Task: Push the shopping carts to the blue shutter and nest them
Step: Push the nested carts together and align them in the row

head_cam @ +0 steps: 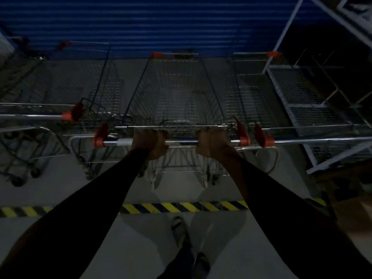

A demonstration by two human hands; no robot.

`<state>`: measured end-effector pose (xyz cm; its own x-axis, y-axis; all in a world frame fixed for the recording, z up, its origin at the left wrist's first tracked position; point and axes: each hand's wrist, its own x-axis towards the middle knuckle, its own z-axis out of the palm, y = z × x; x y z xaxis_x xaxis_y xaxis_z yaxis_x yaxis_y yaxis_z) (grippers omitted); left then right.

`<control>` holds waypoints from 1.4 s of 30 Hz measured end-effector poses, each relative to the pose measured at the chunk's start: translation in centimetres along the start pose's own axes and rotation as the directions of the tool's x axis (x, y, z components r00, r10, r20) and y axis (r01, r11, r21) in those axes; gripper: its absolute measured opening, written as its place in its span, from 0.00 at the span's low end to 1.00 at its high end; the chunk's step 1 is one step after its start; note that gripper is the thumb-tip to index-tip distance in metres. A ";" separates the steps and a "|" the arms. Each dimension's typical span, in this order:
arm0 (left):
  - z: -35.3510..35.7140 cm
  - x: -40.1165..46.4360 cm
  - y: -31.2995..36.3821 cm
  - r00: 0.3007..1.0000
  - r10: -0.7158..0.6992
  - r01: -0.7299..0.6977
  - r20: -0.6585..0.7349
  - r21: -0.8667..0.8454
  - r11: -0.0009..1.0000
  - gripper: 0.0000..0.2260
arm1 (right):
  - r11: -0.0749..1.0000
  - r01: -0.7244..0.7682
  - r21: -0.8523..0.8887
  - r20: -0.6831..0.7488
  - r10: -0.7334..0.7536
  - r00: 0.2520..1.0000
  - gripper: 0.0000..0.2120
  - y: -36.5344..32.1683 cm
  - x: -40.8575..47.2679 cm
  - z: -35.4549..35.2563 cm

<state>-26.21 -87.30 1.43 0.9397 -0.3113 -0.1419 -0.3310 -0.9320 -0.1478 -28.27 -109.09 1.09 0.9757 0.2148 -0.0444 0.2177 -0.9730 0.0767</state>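
A wire shopping cart (175,91) with orange corner caps stands straight ahead, its front end close to the blue shutter (141,23). Both hands grip its chrome handle bar (181,142): my left hand (150,142) left of centre, my right hand (213,142) right of centre. Another cart (96,87) stands to the left of it and one (251,97) to the right, both facing the shutter. Their handles (312,140) lie roughly level with mine. The scene is dim.
More carts (22,117) crowd the far left. A white metal rack (314,101) with mesh shelves stands at the right. Yellow-black hazard tape (181,207) crosses the grey floor under my arms. My feet (181,234) are behind it.
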 end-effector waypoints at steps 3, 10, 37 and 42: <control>-0.3 -1.1 0.6 0.999 -0.015 0.014 -0.039 -0.032 0.999 0.15 | 0.995 -0.056 0.077 0.027 0.054 0.998 0.14 0.0 -1.2 -0.1; 0.2 -1.4 0.9 0.996 -0.007 0.004 -0.089 -0.031 1.000 0.13 | 1.000 -0.028 0.004 -0.048 0.028 0.998 0.15 -0.2 -1.5 0.5; -0.3 -0.7 -0.2 0.987 0.108 -0.121 -0.117 -0.114 0.986 0.16 | 0.966 -0.101 -0.236 0.010 0.106 0.994 0.16 -1.7 -0.7 -0.8; -0.3 -0.3 -0.4 0.987 0.110 -0.125 -0.116 -0.133 0.983 0.16 | 0.961 -0.108 -0.254 -0.040 0.101 0.994 0.15 -1.4 -0.4 -0.3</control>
<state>-26.34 -86.85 1.87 0.9013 -0.4311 -0.0428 -0.4314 -0.9022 0.0027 -28.96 -107.74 1.29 0.9930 0.1182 0.0036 0.1103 -0.9368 0.3319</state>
